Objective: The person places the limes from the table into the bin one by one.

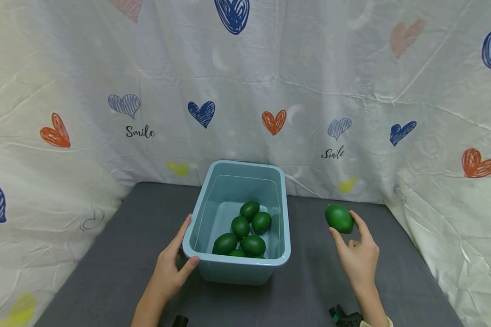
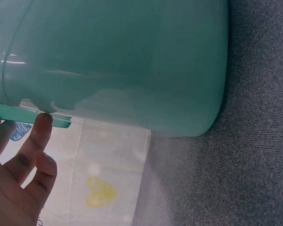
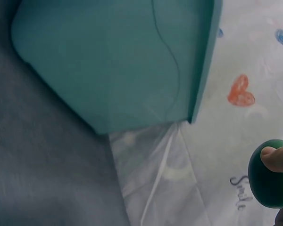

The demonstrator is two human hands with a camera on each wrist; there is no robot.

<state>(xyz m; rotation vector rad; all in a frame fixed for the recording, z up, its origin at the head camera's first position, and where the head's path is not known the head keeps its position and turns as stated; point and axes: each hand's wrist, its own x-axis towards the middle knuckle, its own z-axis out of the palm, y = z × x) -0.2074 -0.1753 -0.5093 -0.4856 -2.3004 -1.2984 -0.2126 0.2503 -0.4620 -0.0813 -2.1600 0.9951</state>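
Observation:
A light blue plastic bin (image 1: 237, 271) stands on the dark table, with several smooth green egg-shaped fruits (image 1: 252, 245) lying in it. My left hand (image 1: 169, 271) holds the bin's near left corner, thumb at the front rim and fingers along the left side. In the left wrist view, the fingers of that left hand (image 2: 26, 174) touch the bin (image 2: 132, 61) just under its rim. To the right of the bin, my right hand (image 1: 358, 256) pinches one green egg-shaped fruit (image 1: 338, 218) between thumb and fingers, above the table. The same fruit (image 3: 269, 181) shows at the right wrist view's edge.
A dark grey cloth (image 1: 311, 281) covers the table. Behind and at both sides hangs a white curtain (image 1: 245, 91) printed with hearts. A black device (image 1: 345, 316) sits at my right wrist, and part of another dark device (image 1: 180, 321) shows near the left.

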